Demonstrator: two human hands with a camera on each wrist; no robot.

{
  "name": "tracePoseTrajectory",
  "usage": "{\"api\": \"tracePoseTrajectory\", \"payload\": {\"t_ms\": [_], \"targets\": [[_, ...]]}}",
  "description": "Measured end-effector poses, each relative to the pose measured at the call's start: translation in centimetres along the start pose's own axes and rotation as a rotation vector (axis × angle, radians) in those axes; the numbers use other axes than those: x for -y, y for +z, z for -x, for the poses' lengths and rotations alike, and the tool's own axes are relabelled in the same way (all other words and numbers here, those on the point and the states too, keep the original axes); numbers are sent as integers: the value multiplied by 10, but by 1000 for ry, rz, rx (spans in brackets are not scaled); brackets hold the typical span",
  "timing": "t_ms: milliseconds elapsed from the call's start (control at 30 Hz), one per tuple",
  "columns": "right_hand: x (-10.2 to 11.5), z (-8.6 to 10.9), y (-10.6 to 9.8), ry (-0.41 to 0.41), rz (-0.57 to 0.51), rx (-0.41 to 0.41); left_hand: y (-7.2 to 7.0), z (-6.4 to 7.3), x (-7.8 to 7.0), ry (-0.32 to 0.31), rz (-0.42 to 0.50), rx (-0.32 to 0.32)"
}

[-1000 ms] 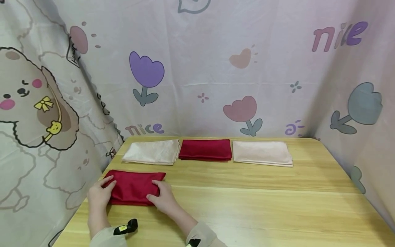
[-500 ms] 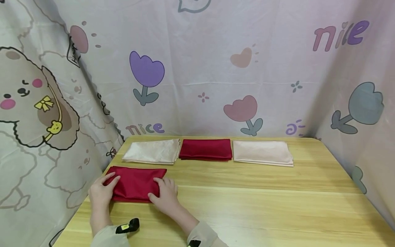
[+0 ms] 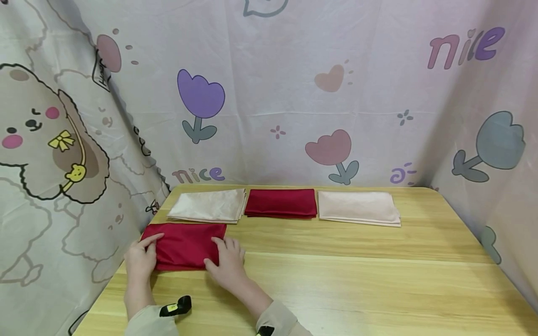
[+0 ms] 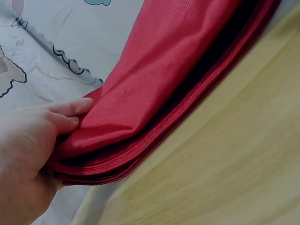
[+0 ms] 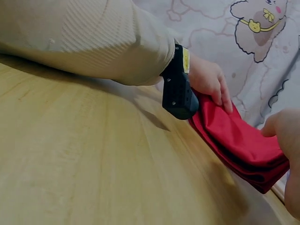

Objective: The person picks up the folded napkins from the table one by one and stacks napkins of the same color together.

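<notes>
In the head view, a folded red cloth (image 3: pixel 185 249) is at the left side of the wooden bench (image 3: pixel 344 275), spread flat between two hands. The left hand (image 3: pixel 140 261) grips its left edge, with a finger stretched over the top. The right hand (image 3: pixel 229 266) grips the right edge, thumb and forefinger on the upper face, the other fingers bent just beyond the side. Behind it, along the back of the bench, three more folded cloths lie in a row: a cream cloth (image 3: pixel 206 206), a dark red cloth (image 3: pixel 280 203) and a pale pink cloth (image 3: pixel 359 207). A printed curtain (image 3: pixel 269 84) with tulips and hearts hangs behind the bench.

In the left wrist view, the left hand holds one end of the folded red cloth, two fingers lying against its top. The stacked layers show along the near edge, with a dark gap under the upper fold.

In the right wrist view, the right hand is partly cut off at the frame's edge, beside the nearer end. A beige sleeve (image 5: pixel 103 42) and a black device (image 5: pixel 179 89) sit at the left wrist.
</notes>
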State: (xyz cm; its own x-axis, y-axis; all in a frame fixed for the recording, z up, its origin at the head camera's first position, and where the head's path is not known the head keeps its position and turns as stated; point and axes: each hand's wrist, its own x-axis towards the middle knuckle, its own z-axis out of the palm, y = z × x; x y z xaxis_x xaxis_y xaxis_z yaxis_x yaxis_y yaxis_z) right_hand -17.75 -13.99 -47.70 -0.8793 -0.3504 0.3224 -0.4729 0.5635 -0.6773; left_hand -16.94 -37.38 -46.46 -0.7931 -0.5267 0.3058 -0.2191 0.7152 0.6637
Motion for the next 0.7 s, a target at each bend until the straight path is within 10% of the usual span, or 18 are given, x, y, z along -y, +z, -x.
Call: {"api": "tracePoseTrajectory", "payload": {"t_ms": [700], "targets": [[-11,-8,-12,-68,172,-308,13,-2,-22,197,-44,-180]]}}
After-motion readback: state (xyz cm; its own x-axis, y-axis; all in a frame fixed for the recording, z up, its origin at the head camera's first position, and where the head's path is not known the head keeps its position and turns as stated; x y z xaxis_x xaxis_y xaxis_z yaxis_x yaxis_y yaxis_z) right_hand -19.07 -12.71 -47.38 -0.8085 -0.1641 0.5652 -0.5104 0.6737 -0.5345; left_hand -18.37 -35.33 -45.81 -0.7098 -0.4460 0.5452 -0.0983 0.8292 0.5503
